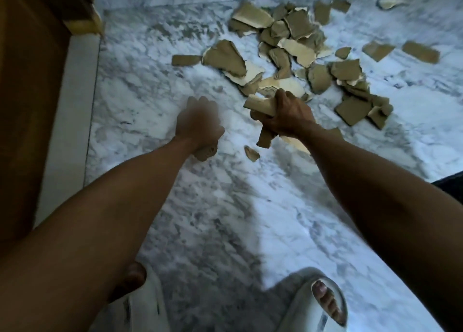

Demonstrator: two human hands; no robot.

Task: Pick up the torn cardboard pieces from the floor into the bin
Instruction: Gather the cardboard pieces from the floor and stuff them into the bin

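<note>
Closest to the camera are two feet in white slide sandals (323, 304) planted on the grey-veined white marble floor (225, 219), so the person is bent over the mess. A bit further out, the left hand (198, 126) is motion-blurred; its fingers look curled with a small brown scrap (206, 152) poking out under the palm, so I'd say it's holding a bit, but the blur makes that shaky. The right hand (285, 117) is much clearer: fingers clamped tight round a bundle of tan torn cardboard strips (260, 107), with more hanging below the fist. One little loose scrap (251, 153) lies on the floor between the two hands.

Past the hands is the real job: a big scattered pile of brown and cream torn cardboard pieces (288, 46) spread toward the far right side of the floor, plus strays like the flat piece (186, 60) off to the pile's left and a couple (421, 51) near the right edge.

Progress-wise, I'd call it early. A handful is gathered, most is on the floor, and no bin is in view at all.

Along the left edge runs a brown wooden panel (30, 81) with a pale skirting strip (72, 106); it's clear of the pile. Nothing blocks the pieces themselves.
</note>
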